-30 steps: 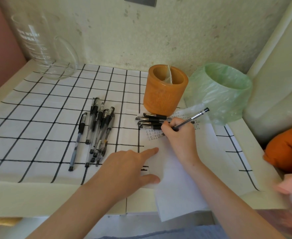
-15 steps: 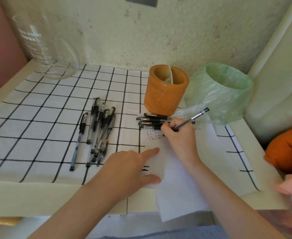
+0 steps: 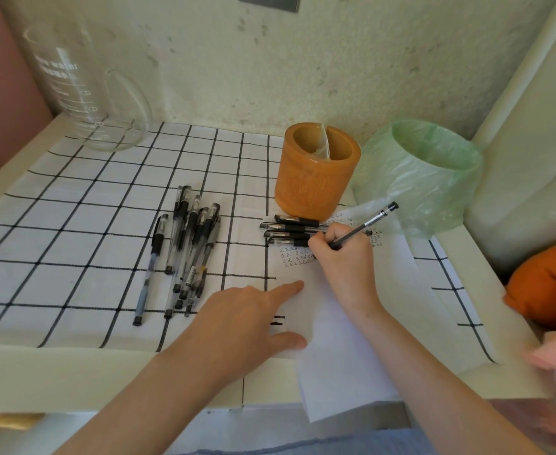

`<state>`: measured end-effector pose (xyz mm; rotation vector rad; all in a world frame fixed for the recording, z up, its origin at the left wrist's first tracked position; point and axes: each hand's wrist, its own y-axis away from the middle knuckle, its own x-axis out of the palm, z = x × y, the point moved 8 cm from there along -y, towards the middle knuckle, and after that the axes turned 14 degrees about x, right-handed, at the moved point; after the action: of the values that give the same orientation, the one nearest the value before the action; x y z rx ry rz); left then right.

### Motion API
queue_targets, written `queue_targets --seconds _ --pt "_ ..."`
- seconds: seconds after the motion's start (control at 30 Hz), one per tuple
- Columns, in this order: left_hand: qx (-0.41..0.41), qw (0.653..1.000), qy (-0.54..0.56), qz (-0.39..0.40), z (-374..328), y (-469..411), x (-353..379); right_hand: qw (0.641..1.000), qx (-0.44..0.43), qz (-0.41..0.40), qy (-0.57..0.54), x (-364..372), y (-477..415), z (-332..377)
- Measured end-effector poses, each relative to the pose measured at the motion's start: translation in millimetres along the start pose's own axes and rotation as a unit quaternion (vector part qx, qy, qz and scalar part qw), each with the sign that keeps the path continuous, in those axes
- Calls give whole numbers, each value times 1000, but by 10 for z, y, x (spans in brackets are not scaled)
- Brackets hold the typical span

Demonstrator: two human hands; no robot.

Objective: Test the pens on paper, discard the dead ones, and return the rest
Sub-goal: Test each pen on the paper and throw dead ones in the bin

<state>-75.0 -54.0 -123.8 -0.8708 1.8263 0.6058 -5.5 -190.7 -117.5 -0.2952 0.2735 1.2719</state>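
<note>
My right hand (image 3: 342,257) grips a black pen (image 3: 366,224) with its tip down on the white paper (image 3: 345,349), beside rows of small written marks (image 3: 294,257). My left hand (image 3: 247,318) lies flat on the paper's left edge, forefinger stretched out. Several black pens (image 3: 188,244) lie in a loose bundle on the checked cloth to the left. A few more pens (image 3: 289,229) lie crosswise just beyond my right hand. The orange pen holder (image 3: 316,172) stands behind them. Right of it sits a bin lined with a green bag (image 3: 427,172).
A large glass measuring jug (image 3: 86,93) stands at the back left corner. The black-and-white checked cloth (image 3: 73,231) covers the table. An orange cushion-like thing (image 3: 548,284) lies off the table's right edge. The wall runs close behind the holder.
</note>
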Motion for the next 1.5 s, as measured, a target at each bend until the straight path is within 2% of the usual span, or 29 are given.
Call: queue_targets --seconds 0.53,0.63,0.7,0.77,0.9,0.97,1.07,1.27,1.5 --pt "0 1000 5 21 -25 39 8 1000 26 10 9 3 -30 -57" --pt "-4 996 93 -8 -6 41 -2 992 100 30 -67 -37 -93 -85" --pt "3 984 175 -40 -14 24 -38 972 179 49 -142 -70 -123 -110" --pt "-2 971 229 -74 -10 -22 -106 953 243 77 -164 -83 -99 -112" --pt "-20 928 340 -149 -15 -53 -260 906 292 160 -260 -78 106 6" --pt "-5 925 336 -178 -25 -38 -296 896 286 185 -284 -85 229 75" --pt "5 919 333 -209 -6 -19 -349 921 250 174 -242 -108 314 133" --pt "25 916 340 -212 -59 -21 -368 956 181 143 -180 -112 319 246" --pt "25 921 331 -205 -76 -11 -350 959 146 204 -130 26 366 268"
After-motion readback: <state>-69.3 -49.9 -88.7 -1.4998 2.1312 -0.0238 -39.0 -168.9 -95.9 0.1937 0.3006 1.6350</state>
